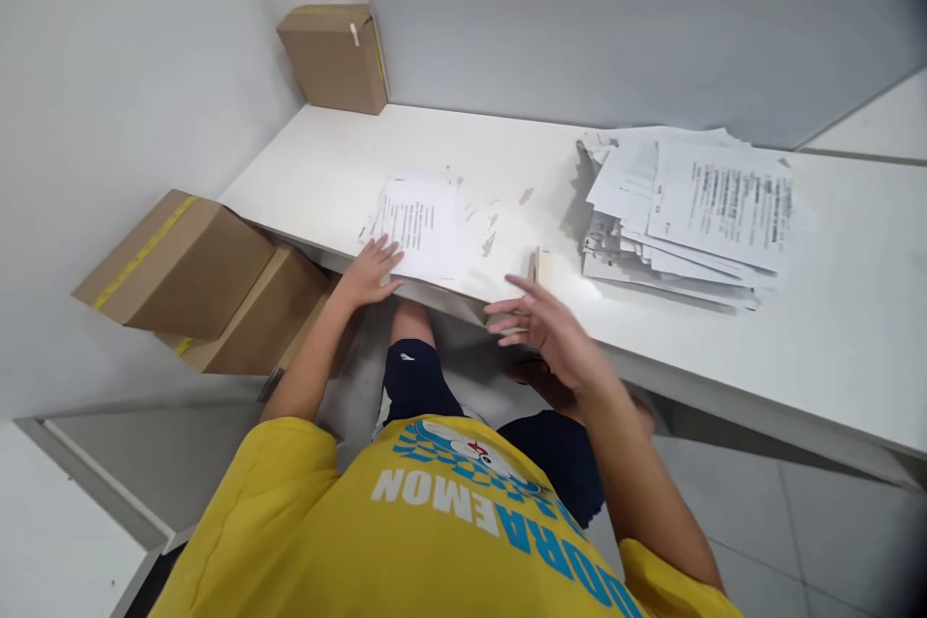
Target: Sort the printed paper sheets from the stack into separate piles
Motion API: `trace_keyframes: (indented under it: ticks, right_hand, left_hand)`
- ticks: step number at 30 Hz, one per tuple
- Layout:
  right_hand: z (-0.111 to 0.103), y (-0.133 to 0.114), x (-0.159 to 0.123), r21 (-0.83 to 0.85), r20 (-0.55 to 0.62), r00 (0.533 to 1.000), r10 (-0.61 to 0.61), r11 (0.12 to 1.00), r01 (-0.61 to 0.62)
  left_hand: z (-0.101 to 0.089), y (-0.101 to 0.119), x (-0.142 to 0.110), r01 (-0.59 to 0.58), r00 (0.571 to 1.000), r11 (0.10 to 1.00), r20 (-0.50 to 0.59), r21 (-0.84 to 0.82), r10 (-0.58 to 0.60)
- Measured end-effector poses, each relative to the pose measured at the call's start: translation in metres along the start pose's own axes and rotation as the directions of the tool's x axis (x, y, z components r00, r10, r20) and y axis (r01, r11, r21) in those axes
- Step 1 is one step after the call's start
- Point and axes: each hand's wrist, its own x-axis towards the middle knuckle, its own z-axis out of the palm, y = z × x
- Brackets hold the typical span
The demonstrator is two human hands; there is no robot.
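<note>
My left hand [371, 270] lies flat with fingers spread on the near edge of the white table [325, 174], touching the lower left corner of a small stack of printed sheets [420, 227]. My right hand [540, 319] hovers open just in front of the table edge, fingers apart, holding nothing. A small pale stapler-like object [542, 266] stands on the table just beyond its fingertips. A large untidy pile of printed papers [688, 212] lies to the right.
A cardboard box [337, 58] sits at the table's far left corner against the wall. Two more boxes [195, 280] are stacked on the floor at left. Small paper scraps [492, 222] lie between the stacks. My knees are under the table.
</note>
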Motion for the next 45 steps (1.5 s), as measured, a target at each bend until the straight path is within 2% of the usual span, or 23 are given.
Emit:
trace_keyframes:
  ticks: [4,7,10,14,17,19,20,21,22,23,24,25,26,27,28,30,32,33,36,39,40,42,45]
  right_hand:
    - [0.032,0.059,0.025,0.1,0.015,0.985,0.17,0.98,-0.17]
    - [0.046,0.086,0.04,0.207,0.01,0.98,0.199,0.958,-0.196]
    - [0.052,0.087,0.05,0.299,0.049,0.986,0.157,0.94,-0.165]
    - [0.051,0.071,0.06,0.326,0.003,0.983,0.183,0.929,-0.174]
    - [0.048,0.066,0.065,0.219,-0.084,0.967,0.242,0.951,-0.219]
    - [0.047,0.065,0.065,0.157,-0.136,0.963,0.233,0.965,-0.211]
    - [0.047,0.064,0.064,0.136,-0.152,0.965,0.215,0.971,-0.195]
    - [0.046,0.063,0.062,0.118,-0.162,0.969,0.188,0.978,-0.17]
    - [0.045,0.062,0.059,0.099,-0.17,0.973,0.155,0.985,-0.14]
    - [0.044,0.061,0.055,0.081,-0.174,0.977,0.122,0.991,-0.11]
    - [0.042,0.061,0.05,0.064,-0.171,0.98,0.097,0.994,-0.087]
    - [0.039,0.061,0.043,0.039,-0.161,0.983,0.084,0.996,-0.078]
    - [0.036,0.061,0.036,0.004,-0.143,0.986,0.081,0.997,-0.081]
    - [0.032,0.063,0.028,-0.044,-0.118,0.989,0.084,0.995,-0.09]
    - [0.027,0.064,0.021,-0.103,-0.091,0.991,0.093,0.989,-0.102]
    - [0.017,0.066,0.01,-0.235,-0.061,0.995,0.084,0.967,-0.096]
    - [0.007,0.064,0.009,-0.342,-0.101,0.995,-0.013,0.939,-0.023]
    - [0.003,0.061,0.013,-0.38,-0.15,0.984,-0.092,0.924,0.029]
    - [-0.003,0.045,0.042,-0.465,-0.298,0.887,-0.354,0.865,0.189]
    - [-0.004,0.034,0.082,-0.522,-0.332,0.779,-0.532,0.792,0.318]
    - [-0.005,0.033,0.094,-0.53,-0.336,0.751,-0.569,0.773,0.348]
    - [-0.006,0.034,0.11,-0.543,-0.33,0.72,-0.61,0.747,0.384]
    - [-0.011,0.041,0.121,-0.551,-0.303,0.73,-0.613,0.737,0.391]
  left_hand:
    - [0.003,0.007,-0.025,-0.117,0.99,0.989,-0.094,-0.086,0.109]
    - [-0.001,0.017,-0.038,-0.167,0.978,0.978,-0.147,-0.126,0.148]
    - [-0.006,0.031,-0.046,-0.206,0.975,0.956,-0.124,-0.211,0.183]
    - [-0.004,0.048,-0.053,-0.222,0.973,0.897,-0.142,-0.381,0.18]
    - [0.002,0.055,-0.056,-0.158,0.975,0.86,-0.214,-0.485,0.058]
    - [0.004,0.06,-0.057,-0.053,0.949,0.815,-0.284,-0.577,-0.14]
    - [0.005,0.064,-0.057,0.01,0.902,0.759,-0.322,-0.651,-0.288]
    - [0.004,0.069,-0.058,0.055,0.819,0.666,-0.348,-0.744,-0.457]
    - [0.003,0.075,-0.059,0.066,0.708,0.532,-0.336,-0.844,-0.622]
    - [0.002,0.083,-0.06,0.043,0.6,0.363,-0.267,-0.931,-0.754]
    - [-0.001,0.091,-0.062,0.002,0.529,0.178,-0.15,-0.984,-0.835]
    - [-0.003,0.099,-0.065,-0.034,0.508,0.003,-0.02,-0.999,-0.861]
    - [-0.006,0.108,-0.067,-0.05,0.525,-0.135,0.089,-0.989,-0.846]
    - [-0.009,0.115,-0.069,-0.036,0.563,-0.225,0.166,-0.974,-0.81]
    - [-0.012,0.122,-0.07,-0.007,0.593,-0.262,0.208,-0.965,-0.778]
    - [-0.016,0.132,-0.066,0.061,0.614,-0.212,0.204,-0.975,-0.763]
    - [-0.02,0.135,-0.05,0.144,0.636,-0.087,0.16,-0.986,-0.755]
    - [-0.022,0.133,-0.037,0.18,0.669,-0.014,0.133,-0.984,-0.732]
    - [-0.033,0.118,0.013,0.202,0.805,0.211,0.039,-0.956,-0.592]
    - [-0.045,0.097,0.058,-0.003,0.928,0.477,-0.18,-0.879,-0.325]
    - [-0.048,0.09,0.068,-0.06,0.937,0.548,-0.237,-0.834,-0.257]
    - [-0.05,0.081,0.078,-0.096,0.933,0.624,-0.288,-0.775,-0.215]
    - [-0.047,0.075,0.076,-0.093,0.929,0.638,-0.297,-0.764,-0.22]
